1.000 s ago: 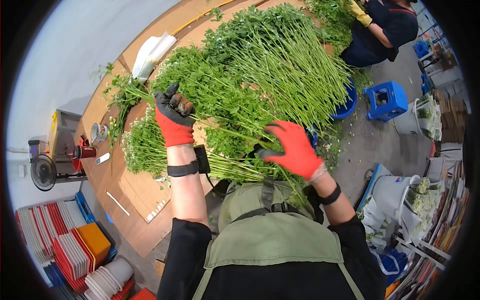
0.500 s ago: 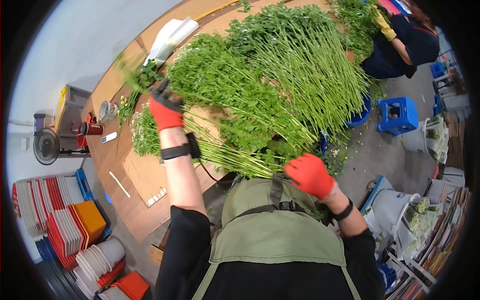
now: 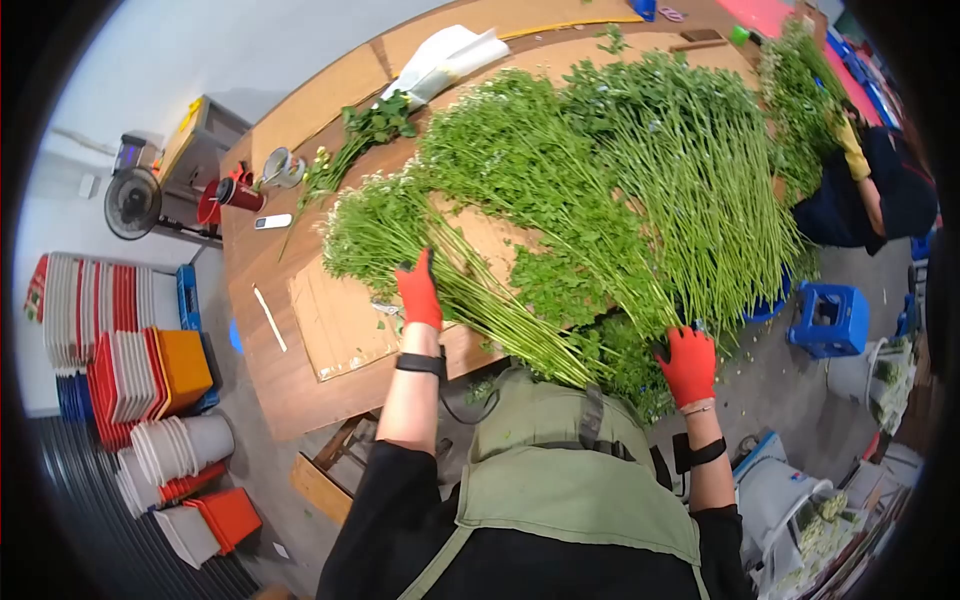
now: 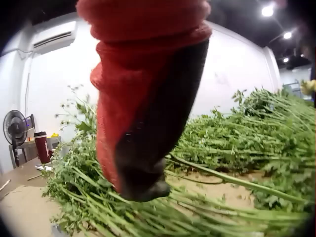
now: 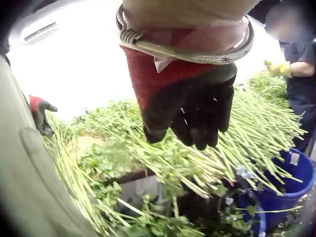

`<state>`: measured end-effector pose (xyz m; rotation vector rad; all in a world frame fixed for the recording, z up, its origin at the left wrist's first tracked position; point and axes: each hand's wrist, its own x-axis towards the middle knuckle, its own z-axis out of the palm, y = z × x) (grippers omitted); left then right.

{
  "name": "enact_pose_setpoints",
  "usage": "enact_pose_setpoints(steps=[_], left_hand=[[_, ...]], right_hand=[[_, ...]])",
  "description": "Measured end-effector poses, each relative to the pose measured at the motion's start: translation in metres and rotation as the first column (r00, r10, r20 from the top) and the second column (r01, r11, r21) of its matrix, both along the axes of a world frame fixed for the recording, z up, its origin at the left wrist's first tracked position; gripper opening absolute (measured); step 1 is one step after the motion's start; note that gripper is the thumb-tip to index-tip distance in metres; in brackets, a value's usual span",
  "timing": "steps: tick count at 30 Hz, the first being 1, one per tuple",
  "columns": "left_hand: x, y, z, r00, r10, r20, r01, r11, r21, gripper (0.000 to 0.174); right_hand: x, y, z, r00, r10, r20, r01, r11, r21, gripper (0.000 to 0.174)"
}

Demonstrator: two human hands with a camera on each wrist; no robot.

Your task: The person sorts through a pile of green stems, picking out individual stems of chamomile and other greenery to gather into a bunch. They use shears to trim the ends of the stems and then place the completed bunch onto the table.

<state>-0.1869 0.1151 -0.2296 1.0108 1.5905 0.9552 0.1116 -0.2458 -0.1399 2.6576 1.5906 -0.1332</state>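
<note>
Flower stems [image 3: 490,305] beside cardboard [image 3: 335,325], red flask [image 3: 232,193], fan [image 3: 132,203]

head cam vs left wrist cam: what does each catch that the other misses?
Head only: the right hand at the stem ends, stacked trays on the floor, a blue stool and a second person's yellow glove. Left wrist only: a wall air conditioner and ceiling lights. Both: the left hand in its red glove at the green stems, plus the fan and the red flask.
</note>
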Motion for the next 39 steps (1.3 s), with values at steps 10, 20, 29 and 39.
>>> enact_pose_setpoints(steps=[10, 20, 29, 39], left_hand=[[0.008, -0.064, 0.054, 0.629, -0.139, -0.765, 0.662, 0.612, 0.433, 0.047], [0.010, -0.084, 0.045, 0.402, -0.287, -0.869, 0.798, 0.575, 0.179, 0.035], [0.052, -0.101, 0.065, 0.510, -0.349, -0.786, 0.826, 0.456, 0.333, 0.026], [0.054, -0.086, 0.053, 0.658, -0.507, -0.557, 0.737, 0.584, 0.340, 0.019]], right_hand=[[-0.017, 0.152, -0.072, 0.974, 0.208, 0.092, -0.215, 0.973, 0.078, 0.045], [0.001, 0.169, -0.074, 0.947, 0.253, 0.199, -0.268, 0.962, 0.055, 0.023], [-0.003, 0.163, -0.107, 0.933, 0.202, 0.298, -0.213, 0.977, 0.006, 0.038], [0.028, 0.124, -0.039, 0.908, 0.039, -0.416, 0.313, 0.596, 0.739, 0.035]])
